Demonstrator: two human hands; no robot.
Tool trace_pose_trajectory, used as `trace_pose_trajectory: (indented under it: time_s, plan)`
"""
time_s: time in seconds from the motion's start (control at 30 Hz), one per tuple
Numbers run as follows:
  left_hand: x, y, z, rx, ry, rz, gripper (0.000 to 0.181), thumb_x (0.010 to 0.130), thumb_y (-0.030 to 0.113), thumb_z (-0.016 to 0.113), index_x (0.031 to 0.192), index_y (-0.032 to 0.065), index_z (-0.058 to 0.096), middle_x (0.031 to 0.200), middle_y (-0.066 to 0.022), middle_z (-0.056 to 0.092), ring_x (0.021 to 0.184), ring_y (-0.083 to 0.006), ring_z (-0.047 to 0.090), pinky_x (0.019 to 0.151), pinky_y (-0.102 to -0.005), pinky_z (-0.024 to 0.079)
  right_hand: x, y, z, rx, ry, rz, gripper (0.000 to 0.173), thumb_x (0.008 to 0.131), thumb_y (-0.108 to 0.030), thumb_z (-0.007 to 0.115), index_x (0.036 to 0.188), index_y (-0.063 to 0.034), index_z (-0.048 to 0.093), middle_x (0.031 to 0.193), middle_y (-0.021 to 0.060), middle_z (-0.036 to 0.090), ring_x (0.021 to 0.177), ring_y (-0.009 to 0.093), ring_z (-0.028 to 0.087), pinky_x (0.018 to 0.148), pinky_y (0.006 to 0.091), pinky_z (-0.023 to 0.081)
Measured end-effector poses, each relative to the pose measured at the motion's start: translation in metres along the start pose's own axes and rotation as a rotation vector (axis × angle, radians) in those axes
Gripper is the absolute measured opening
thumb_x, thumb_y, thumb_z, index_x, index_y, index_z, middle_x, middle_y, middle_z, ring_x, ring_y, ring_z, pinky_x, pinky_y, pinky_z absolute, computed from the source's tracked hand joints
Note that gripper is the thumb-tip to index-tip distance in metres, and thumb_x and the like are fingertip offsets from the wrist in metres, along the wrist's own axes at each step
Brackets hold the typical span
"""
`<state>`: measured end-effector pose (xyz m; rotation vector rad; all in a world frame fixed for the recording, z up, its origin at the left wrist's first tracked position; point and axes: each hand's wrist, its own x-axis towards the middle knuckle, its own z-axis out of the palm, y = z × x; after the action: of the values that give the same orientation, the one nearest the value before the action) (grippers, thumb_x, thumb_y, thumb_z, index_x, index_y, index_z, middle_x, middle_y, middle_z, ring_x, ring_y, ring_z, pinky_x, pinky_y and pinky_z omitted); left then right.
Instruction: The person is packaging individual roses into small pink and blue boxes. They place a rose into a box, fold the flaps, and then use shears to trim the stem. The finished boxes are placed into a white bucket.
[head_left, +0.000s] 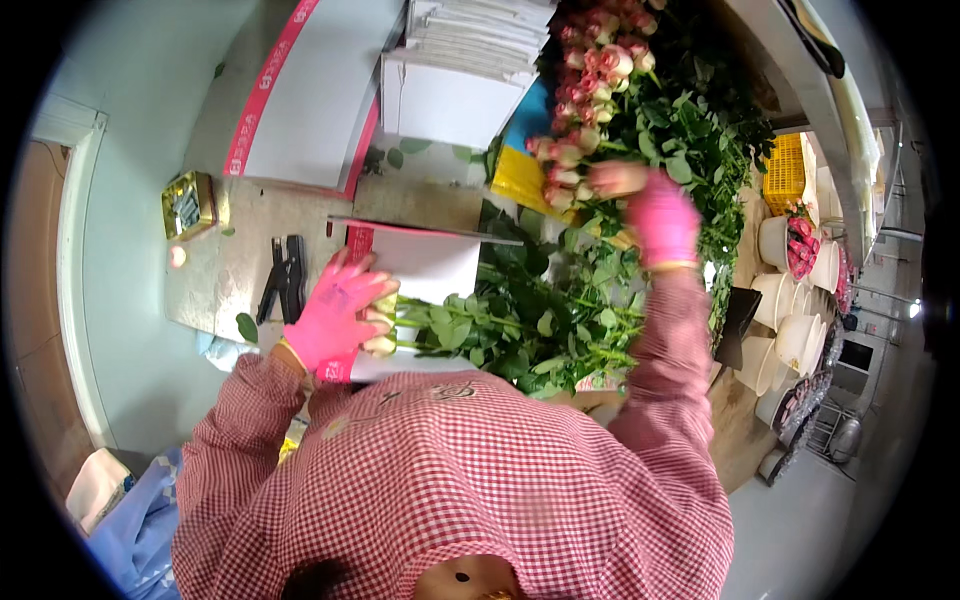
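Observation:
My left hand (337, 311), in a pink glove with the fingertips bare, lies over several pale rose heads (380, 345) and holds them against a white wrapping sheet (424, 262) with a pink band. Their leafy green stems (517, 322) stretch to the right across the worktable. My right hand (660, 217), gloved alike, is blurred. It reaches to the near end of a heap of pink-and-cream roses (589, 97); whether its fingers grasp a stem cannot be made out. A black stapler (289, 277) lies just left of my left hand.
A small box of staples (187, 206) sits at the table's left. Farther back are a large white pink-edged sheet (311, 97) and a stack of white sheets (457, 97). White buckets (757, 364) and a yellow crate (784, 172) stand at the right.

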<state>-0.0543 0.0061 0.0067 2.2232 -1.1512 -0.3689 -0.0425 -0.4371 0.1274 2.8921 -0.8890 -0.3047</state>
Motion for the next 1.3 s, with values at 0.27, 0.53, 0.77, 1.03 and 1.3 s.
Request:
trace_pose_trajectory:
  time_s: [0.27,0.53,0.77,1.03,1.3]
  plan:
    - [0.004,0.000,-0.002,-0.051,0.013,0.024,0.054,0.069,0.026,0.075,0.119,0.0095,0.064,0.122,-0.0110,0.062,0.131,-0.0343,0.046,0.117,-0.0529,0.022,-0.069,0.056,-0.159,-0.099,0.234,-0.310,0.019,0.094,-0.017,0.058,0.109,-0.0064,0.065,0.100,0.0089,0.069,0.085,0.015,0.065,0.073,0.0295,0.052]
    - [-0.001,0.000,0.000,-0.094,0.047,0.006,0.052,0.069,0.027,0.073,0.118,0.0110,0.065,0.138,-0.0191,0.046,0.134,-0.0399,0.037,0.116,-0.0534,0.021,-0.130,-0.153,0.076,0.375,-0.062,-0.922,0.028,0.083,-0.029,0.066,0.101,-0.0105,0.057,0.087,0.0085,0.063,0.082,0.032,0.064,0.069,0.0432,0.051]
    - [-0.005,-0.002,0.003,-0.040,0.072,-0.035,0.056,0.070,0.033,0.072,0.124,0.0195,0.065,0.154,-0.0226,0.026,0.141,-0.0467,0.023,0.116,-0.0552,0.017,-0.144,-0.181,0.120,0.267,-0.202,-0.853,0.022,0.085,-0.022,0.061,0.101,-0.0092,0.057,0.099,0.0146,0.061,0.085,0.034,0.066,0.073,0.0436,0.053]
    - [0.029,0.012,-0.022,0.076,0.084,-0.047,0.047,0.072,0.025,0.065,0.115,0.0091,0.065,0.113,-0.0105,0.066,0.110,-0.0295,0.058,0.108,-0.0506,0.031,-0.069,-0.108,0.054,0.038,-0.697,-0.801,0.037,0.085,-0.016,0.057,0.121,-0.0052,0.057,0.113,0.0217,0.062,0.098,0.036,0.064,0.084,0.0462,0.052]
    - [0.034,0.022,-0.030,0.093,-0.042,-0.075,0.048,0.074,0.030,0.066,0.116,0.0081,0.064,0.119,-0.0110,0.062,0.116,-0.0310,0.053,0.108,-0.0489,0.030,0.010,0.064,0.136,-0.166,-0.054,-0.297,0.047,0.081,-0.022,0.066,0.125,-0.0103,0.054,0.112,0.0120,0.063,0.099,0.032,0.064,0.084,0.0425,0.052]
